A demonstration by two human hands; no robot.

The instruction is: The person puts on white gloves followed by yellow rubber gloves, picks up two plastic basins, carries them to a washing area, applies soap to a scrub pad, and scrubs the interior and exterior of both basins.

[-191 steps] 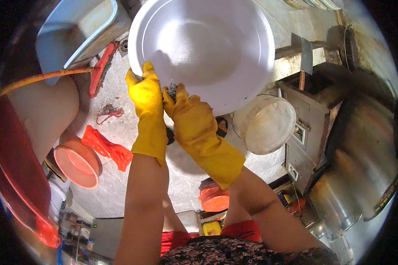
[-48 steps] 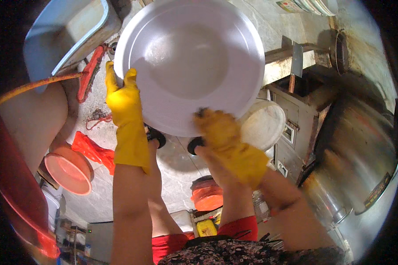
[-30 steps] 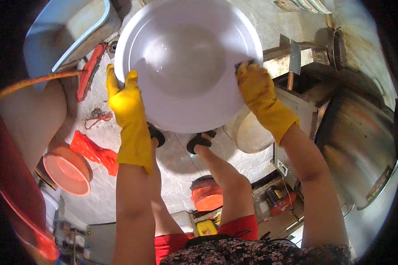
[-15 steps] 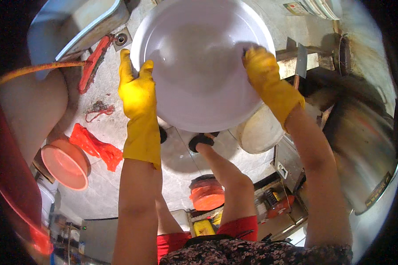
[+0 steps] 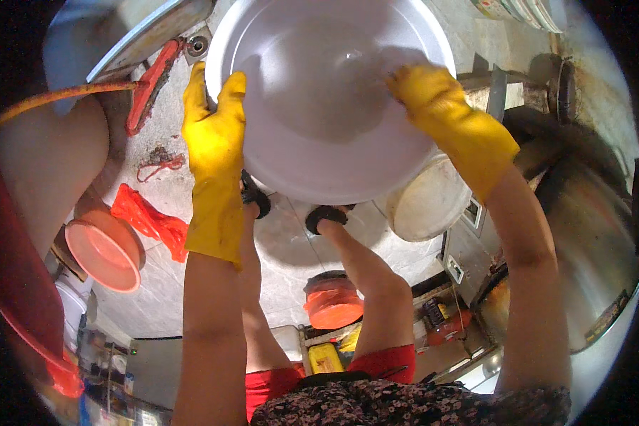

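Note:
A large white basin [image 5: 298,167] is in front of me, a greyish wet-looking patch and a bright glint on its inner bottom. Yellow rubber gloves cover both hands. My left hand [image 5: 216,128] grips the basin's left rim, the thumb on the inner side and the fingers outside. Over the right wall reaches my right hand [image 5: 437,96], its fingers curled together near the inner surface. Whatever those fingers may hold is hidden and slightly blurred.
A blue tub [image 5: 131,42] and a red-headed brush [image 5: 153,89] lie at the far left, near a floor drain [image 5: 197,47]. Lower left are a pink basin [image 5: 105,255] and red plastic bag [image 5: 151,220]. A round white lid-like object [image 5: 431,202] and large metal pot [image 5: 582,248] stand right.
The basin has shifted slightly and its grey patch looks different. My right hand has moved a little right with its forearm, while my left has gone slightly left and up with the rim.

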